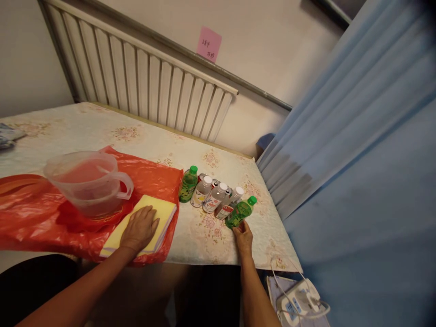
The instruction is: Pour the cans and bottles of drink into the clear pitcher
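My left hand point(140, 228) lies flat on a folded yellow cloth point(162, 210), part of a low stack that rests on a red plastic bag point(155, 175). With closed fingers, my right hand point(244, 236) grips the lower part of a green plastic bottle point(241, 211), which stands at the right end of a row. Another green bottle point(188, 185) forms the left end. Between them are clear bottles with white caps, among them one point(201, 192) with a printed label, and several cans partly hidden behind.
A clear plastic measuring jug point(89, 181) stands on the red bag at the left. The flowered bed cover point(211, 159) meets a radiator point(153, 81) at the back. A blue curtain point(340, 159) hangs at the right, above a power strip with cables point(299, 302).
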A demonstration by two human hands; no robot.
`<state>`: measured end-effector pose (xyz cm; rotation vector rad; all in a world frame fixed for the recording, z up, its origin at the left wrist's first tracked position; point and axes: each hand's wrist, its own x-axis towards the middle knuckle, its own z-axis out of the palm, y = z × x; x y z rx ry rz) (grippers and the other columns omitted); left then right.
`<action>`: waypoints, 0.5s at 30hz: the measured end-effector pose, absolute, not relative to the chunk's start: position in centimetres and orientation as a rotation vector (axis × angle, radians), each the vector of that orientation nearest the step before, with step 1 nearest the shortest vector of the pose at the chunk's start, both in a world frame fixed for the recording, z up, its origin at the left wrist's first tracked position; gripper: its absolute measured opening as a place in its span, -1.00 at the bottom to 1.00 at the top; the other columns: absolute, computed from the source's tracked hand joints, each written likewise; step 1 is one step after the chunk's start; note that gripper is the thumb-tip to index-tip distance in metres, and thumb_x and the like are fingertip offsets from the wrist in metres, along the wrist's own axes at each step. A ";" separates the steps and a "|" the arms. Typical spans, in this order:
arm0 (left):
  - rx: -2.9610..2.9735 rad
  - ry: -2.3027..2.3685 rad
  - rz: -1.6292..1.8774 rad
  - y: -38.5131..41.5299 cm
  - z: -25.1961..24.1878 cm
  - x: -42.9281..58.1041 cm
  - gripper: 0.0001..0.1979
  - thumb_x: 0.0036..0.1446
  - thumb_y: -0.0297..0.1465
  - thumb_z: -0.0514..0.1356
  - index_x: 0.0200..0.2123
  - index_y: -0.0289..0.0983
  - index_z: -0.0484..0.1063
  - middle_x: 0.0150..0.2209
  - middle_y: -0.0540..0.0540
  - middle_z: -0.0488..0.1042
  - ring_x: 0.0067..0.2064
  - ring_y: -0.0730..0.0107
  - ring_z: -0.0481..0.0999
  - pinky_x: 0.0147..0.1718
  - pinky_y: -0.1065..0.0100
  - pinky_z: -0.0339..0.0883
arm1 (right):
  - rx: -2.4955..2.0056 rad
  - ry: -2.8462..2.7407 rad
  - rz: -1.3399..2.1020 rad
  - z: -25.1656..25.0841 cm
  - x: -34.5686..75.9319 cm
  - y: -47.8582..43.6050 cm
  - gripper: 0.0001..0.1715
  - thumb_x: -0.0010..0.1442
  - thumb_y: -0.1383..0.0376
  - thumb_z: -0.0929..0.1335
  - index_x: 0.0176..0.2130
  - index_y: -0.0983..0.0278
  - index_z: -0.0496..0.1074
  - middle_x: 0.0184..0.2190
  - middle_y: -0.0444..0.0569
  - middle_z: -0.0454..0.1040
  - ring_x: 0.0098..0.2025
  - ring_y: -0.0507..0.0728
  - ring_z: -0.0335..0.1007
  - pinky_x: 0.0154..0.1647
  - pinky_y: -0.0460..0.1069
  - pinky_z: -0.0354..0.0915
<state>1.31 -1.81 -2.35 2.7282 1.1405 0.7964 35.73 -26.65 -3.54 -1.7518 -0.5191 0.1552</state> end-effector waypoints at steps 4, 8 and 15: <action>2.734 1.149 0.779 -1.8 -2.3 1.3 -0.60 0.26 -0.24 0.00 -0.01 -0.32 0.45 0.13 -0.35 0.43 0.18 -0.06 0.36 0.16 -0.02 0.20 | -1.757 -0.494 0.149 -3.8 35.8 -26.6 -0.20 -0.17 0.10 0.43 0.07 0.34 0.44 -0.09 0.11 0.60 -0.09 0.27 0.56 -0.02 0.14 0.44; 2.759 1.145 0.767 -1.9 -2.3 1.2 -0.61 0.26 -0.25 0.01 0.00 -0.33 0.44 0.13 -0.35 0.42 0.18 -0.03 0.36 0.18 0.01 0.18 | -1.762 -0.466 0.153 -3.8 35.6 -26.7 -0.19 -0.17 0.09 0.44 0.07 0.33 0.43 -0.07 0.12 0.60 -0.06 0.28 0.55 0.01 0.15 0.42; 2.774 1.176 0.763 -2.2 -2.2 1.2 -0.65 0.27 -0.26 0.03 -0.01 -0.30 0.43 0.12 -0.30 0.43 0.18 0.01 0.35 0.18 0.05 0.18 | -1.771 -0.413 0.149 -3.7 34.5 -27.4 -0.20 -0.16 0.06 0.43 0.06 0.36 0.43 -0.07 0.15 0.58 -0.06 0.27 0.54 -0.02 0.08 0.42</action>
